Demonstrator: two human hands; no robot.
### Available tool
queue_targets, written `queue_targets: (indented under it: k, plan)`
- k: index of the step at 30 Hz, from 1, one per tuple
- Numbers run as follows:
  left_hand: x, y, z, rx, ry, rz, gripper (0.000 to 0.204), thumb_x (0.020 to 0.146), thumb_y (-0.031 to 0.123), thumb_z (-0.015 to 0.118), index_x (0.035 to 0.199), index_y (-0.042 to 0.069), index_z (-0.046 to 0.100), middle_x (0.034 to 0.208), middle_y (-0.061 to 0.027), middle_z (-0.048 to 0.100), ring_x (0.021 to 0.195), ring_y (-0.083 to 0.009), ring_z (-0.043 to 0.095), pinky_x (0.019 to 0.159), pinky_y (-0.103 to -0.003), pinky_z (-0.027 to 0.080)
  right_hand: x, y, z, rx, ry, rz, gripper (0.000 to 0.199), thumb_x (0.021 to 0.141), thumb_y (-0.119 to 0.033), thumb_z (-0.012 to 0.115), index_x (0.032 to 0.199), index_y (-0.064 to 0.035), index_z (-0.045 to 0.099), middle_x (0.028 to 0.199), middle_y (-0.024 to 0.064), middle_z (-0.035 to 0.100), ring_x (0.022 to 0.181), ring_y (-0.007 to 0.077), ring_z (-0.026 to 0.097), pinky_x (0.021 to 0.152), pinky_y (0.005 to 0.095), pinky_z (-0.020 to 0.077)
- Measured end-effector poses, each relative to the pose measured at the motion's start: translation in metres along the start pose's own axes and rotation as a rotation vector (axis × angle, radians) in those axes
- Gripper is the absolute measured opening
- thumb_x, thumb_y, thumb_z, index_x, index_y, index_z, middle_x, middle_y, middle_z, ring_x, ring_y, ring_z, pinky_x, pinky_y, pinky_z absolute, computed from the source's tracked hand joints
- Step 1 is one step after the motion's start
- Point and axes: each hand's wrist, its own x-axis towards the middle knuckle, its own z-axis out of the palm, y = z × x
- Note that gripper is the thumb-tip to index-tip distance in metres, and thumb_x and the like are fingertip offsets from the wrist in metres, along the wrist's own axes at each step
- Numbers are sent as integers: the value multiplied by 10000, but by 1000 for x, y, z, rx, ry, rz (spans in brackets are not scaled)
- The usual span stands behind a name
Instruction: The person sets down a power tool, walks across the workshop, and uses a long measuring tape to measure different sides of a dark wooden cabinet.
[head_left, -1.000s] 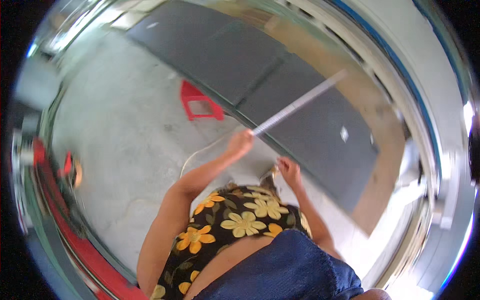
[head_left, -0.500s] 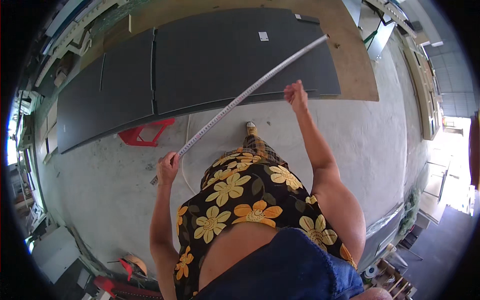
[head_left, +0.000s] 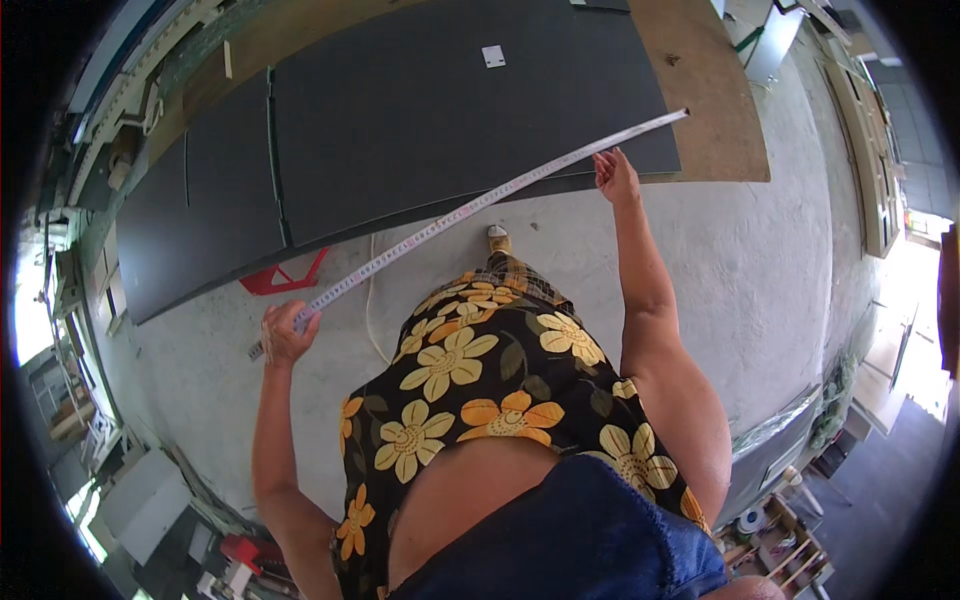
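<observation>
A long white measuring tape [head_left: 440,225] slants across in front of me, its far end out over the dark grey panel [head_left: 400,110]. My left hand [head_left: 288,332] is closed around its near part, and a short piece sticks out behind the hand. Just under the tape, close to its far end, is my right hand [head_left: 618,178], fingers loosely apart and curved. Whether those fingertips touch the tape I cannot tell. On the panel lies a small white plate with holes [head_left: 493,56].
Brown board [head_left: 735,150] lies beneath the panels. Another dark panel [head_left: 220,170] adjoins on the left. A red stand [head_left: 285,274] shows under the panel edge. My foot [head_left: 498,236] is on the grey concrete floor [head_left: 740,260]. A wooden box of odds and ends [head_left: 785,550] sits at lower right.
My left hand has moved left and slightly nearer, and the tape has swung flatter, its far end shifting right and nearer. My right hand has risen slightly and come close to the tape.
</observation>
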Motion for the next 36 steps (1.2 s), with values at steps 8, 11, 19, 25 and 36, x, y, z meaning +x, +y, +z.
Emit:
queue_targets:
  k: [8, 11, 19, 25, 36]
  plan:
    - [59, -4, 2, 38, -54, 44, 303, 680, 273, 751, 839, 60, 605, 747, -75, 617, 679, -275, 583, 656, -367, 426, 17, -24, -27, 38, -112, 1, 187, 877, -285, 582, 878, -117, 664, 594, -25, 546, 505, 72, 522, 435, 217, 395]
    - [69, -13, 20, 100, -34, -3, 266, 720, 233, 722, 879, 51, 613, 793, -89, 612, 734, -288, 581, 674, -387, 427, 11, -26, -27, 75, -135, -26, 149, 866, -237, 583, 862, -102, 646, 604, -16, 539, 501, 85, 515, 431, 213, 392]
    - [58, -40, 81, 3, 36, -87, 198, 815, 216, 626, 916, 46, 623, 859, -111, 602, 814, -320, 566, 709, -417, 419, -34, -22, -29, 158, -156, -180, 88, 839, -168, 574, 858, -108, 636, 706, -3, 614, 550, 85, 546, 468, 216, 426]
    - [54, -43, 103, -134, -47, -30, 238, 836, 259, 582, 820, 26, 630, 774, -180, 622, 754, -363, 587, 697, -424, 445, -117, -13, -62, 236, -276, -314, 106, 859, -209, 578, 921, -125, 589, 873, 8, 624, 708, 91, 556, 551, 228, 437]
    - [137, 63, 126, -391, -315, 94, 274, 761, 313, 645, 819, 45, 630, 659, -156, 619, 669, -328, 629, 620, -381, 479, -260, -7, -209, 463, 56, -539, 189, 867, -167, 578, 1037, -87, 596, 750, -19, 577, 653, 89, 561, 568, 244, 474]
